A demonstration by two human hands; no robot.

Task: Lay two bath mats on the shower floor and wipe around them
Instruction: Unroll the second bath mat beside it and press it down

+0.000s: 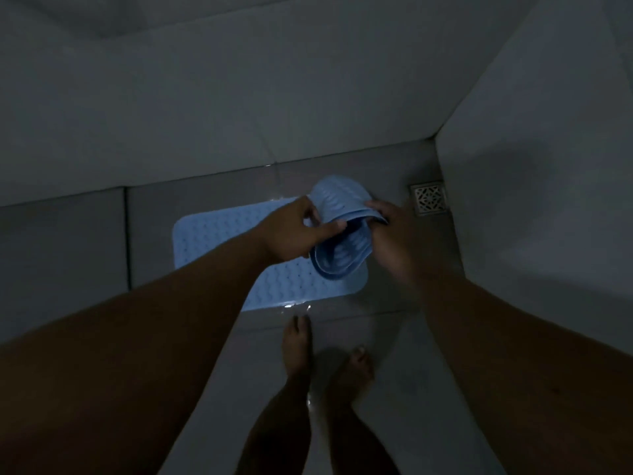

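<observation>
One blue bath mat (219, 245) lay flat on the wet grey shower floor (387, 354), close to the base of the back wall (239, 114). Its far right part was hidden behind the hands and what they held. The second bath mat (337, 234) was up in the air above that end, rolled loosely into a curl with its open end facing the camera and the bumpy pattern showing inside.

The left hand (294, 231) gripped the near left edge of the rolled mat, thumb lying across the rim and fingers curled behind it. The right hand (394, 231) held the right edge, fingers wrapped over the top of the roll.

A square metal drain (430, 198) sat in the floor corner, just right of the right hand, where the back wall met the right wall (548, 166). Two bare feet (298, 344) stood on the floor just in front of the flat mat, and small patches of water glinted along its near edge.
</observation>
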